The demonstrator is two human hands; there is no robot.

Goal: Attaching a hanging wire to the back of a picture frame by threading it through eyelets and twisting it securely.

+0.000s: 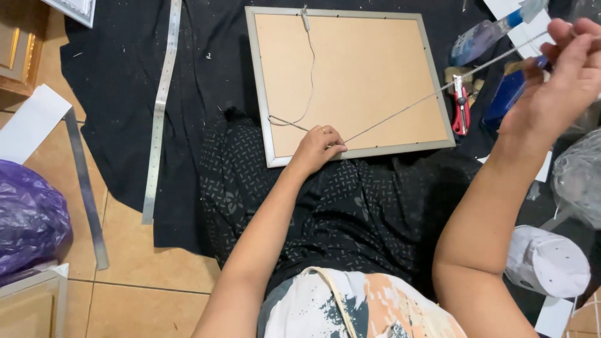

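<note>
I take this for a framing workshop on a tiled floor (134,294) — black cloth (119,75) flecked with scraps, metal rulers (160,112) left, gilt frame (15,50) (far left), cutter (461,103) right.

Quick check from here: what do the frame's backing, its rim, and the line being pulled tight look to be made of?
Backing board: looks like matte tan fibreboard or card, flat and grainless. Frame rim: pale silver moulding with a dull sheen, metal or painted wood, cannot tell. Hanging line: thin, grey and faintly twisted, likely wire or cord, stretched straight between the left hand and the right hand.
</note>
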